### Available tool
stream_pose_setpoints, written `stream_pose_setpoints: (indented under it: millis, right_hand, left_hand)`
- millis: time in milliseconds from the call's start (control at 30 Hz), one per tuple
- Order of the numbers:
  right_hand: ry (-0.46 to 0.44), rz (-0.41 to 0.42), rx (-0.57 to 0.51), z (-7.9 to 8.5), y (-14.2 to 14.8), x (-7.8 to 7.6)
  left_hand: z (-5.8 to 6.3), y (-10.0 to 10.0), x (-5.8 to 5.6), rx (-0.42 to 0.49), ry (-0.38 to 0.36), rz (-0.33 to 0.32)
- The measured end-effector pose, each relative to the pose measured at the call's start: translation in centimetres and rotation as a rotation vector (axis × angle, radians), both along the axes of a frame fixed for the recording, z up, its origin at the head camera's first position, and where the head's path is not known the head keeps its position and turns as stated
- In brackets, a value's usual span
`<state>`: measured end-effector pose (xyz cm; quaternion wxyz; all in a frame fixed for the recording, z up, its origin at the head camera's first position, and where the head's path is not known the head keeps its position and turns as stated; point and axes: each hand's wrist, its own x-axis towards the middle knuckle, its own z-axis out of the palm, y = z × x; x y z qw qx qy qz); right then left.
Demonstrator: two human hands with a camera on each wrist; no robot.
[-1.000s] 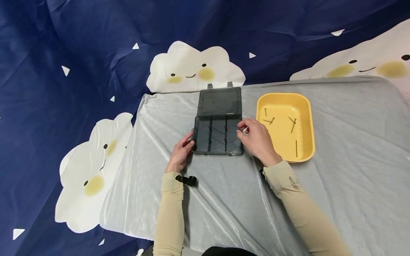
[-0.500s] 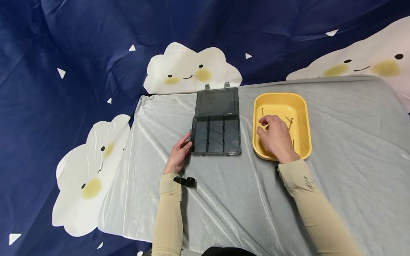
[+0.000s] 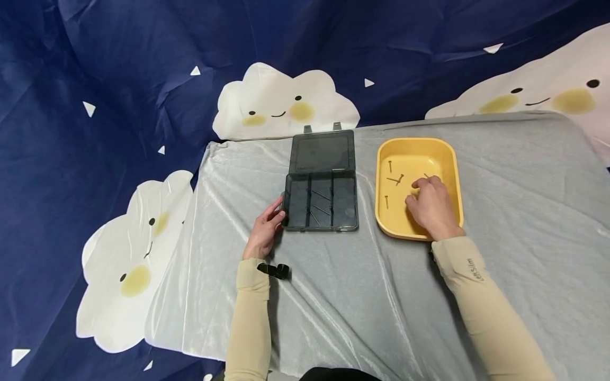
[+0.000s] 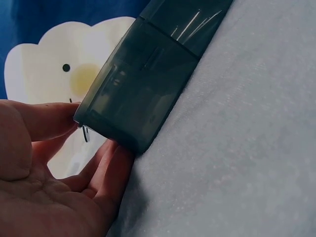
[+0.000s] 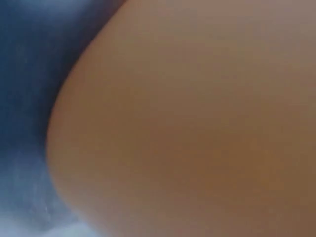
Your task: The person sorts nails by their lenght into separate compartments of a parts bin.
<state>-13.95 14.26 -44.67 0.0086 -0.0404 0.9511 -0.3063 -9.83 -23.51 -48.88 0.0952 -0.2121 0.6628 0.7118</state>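
In the head view, a dark see-through compartment box (image 3: 295, 203) lies with its lid (image 3: 322, 152) folded back. Several thin screws (image 3: 321, 210) lie in its middle compartment. My left hand (image 3: 263, 231) holds the box's left side; in the left wrist view the thumb (image 4: 54, 118) is at the upper edge and the fingers (image 4: 111, 173) at the lower one. My right hand (image 3: 432, 207) is over the right part of a yellow tray (image 3: 381, 222), its thumb and forefinger apart. Several screws (image 3: 390, 166) lie in the tray. Only blurred skin fills most of the right wrist view.
A grey velvety cloth (image 3: 329, 286) covers the table under the box and tray. Behind it hangs a dark blue curtain (image 3: 157, 63) with white clouds (image 3: 281, 103). The tray stands to the right of the box, with a strip of cloth between.
My right hand has moved from the right side of the box to the tray, then further right within it, uncovering screws on the tray's left. My left hand stays on the box.
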Motion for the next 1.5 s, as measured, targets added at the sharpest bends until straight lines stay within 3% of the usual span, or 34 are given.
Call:
stream_pose_setpoints:
  millis: [100,333,667,833,1167,1500]
  right_hand:
    - [-0.045,0.027,0.01,0.4,0.7,-0.3]
    - [-0.262,0.161,0.121,2.0,2.2,-1.8]
    - [-0.338,0.244,0.231,2.3,3.1,-3.6]
    - [-0.335,0.329,0.291,1.3,3.1,-3.9]
    - [-0.242,0.379,0.375,-0.1,2.7,-3.8]
    - [-0.089,0.359,0.319,-0.8,2.5,-3.2]
  left_hand:
    - [0.0,-0.1,0.0,-0.005,-0.002,-0.005]
    - [-0.2,-0.3,-0.2,0.006,0.0,-0.005]
    - [-0.3,-0.3,-0.2,0.01,-0.001,0.0]
    - [-0.2,-0.2,-0.1,0.011,0.004,0.011]
    - [-0.3,-0.1,-0.1,0.008,0.003,0.019]
    - [-0.2,-0.1,-0.1,0.008,0.009,0.025]
